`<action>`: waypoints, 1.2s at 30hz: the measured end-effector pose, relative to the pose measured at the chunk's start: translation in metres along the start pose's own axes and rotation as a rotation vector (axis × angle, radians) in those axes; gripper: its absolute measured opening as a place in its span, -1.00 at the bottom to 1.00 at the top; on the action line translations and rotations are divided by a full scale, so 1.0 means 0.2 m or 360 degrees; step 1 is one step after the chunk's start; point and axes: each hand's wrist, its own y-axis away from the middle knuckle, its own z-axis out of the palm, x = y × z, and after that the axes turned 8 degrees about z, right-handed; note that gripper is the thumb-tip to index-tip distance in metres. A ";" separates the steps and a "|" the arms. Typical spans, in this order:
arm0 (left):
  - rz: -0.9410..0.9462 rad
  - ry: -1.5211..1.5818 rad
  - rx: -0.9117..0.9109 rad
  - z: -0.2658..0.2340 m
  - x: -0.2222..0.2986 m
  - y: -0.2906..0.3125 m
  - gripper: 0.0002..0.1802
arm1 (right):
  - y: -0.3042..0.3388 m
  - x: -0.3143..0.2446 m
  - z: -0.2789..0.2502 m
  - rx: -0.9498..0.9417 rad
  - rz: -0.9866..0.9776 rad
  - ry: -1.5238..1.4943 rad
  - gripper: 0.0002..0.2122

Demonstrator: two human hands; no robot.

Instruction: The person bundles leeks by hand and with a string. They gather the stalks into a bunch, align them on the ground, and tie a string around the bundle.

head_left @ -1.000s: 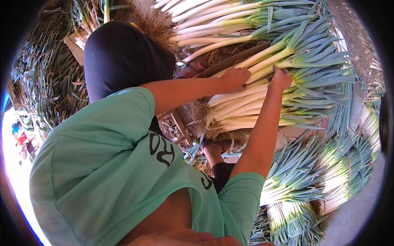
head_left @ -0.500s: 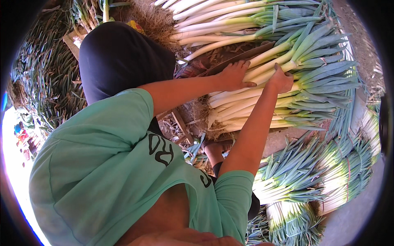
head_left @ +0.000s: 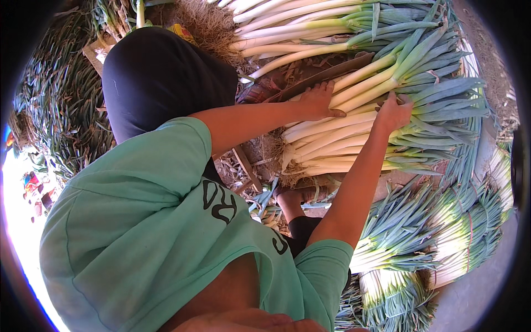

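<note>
A bundle of leeks [head_left: 343,138] lies crosswise ahead of me, white stalks and roots to the left, green leaves fanning right. My left hand [head_left: 321,99] rests on the upper white stalks with its fingers curled over them. My right hand [head_left: 394,110] grips the stalks where white turns to green. Both bare arms reach out from my green T-shirt [head_left: 144,221]. A second bundle of leeks [head_left: 310,27] lies just beyond, along the top.
My dark-clothed knee [head_left: 160,83] fills the upper middle. Tied leek bundles [head_left: 420,243] stand at the lower right on grey ground [head_left: 475,299]. A heap of green leaves [head_left: 61,110] lies at the left. A wooden plank [head_left: 326,72] sits between the two upper bundles.
My right hand has slid a little to the right along the stalks. My left hand has stayed on the white ends of the bundle.
</note>
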 end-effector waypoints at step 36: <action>0.0020 0.0041 0.0088 0.05 -0.01 -0.01 0.19 | -0.10 -0.12 0.01 0.0182 -0.0856 0.0733 -0.76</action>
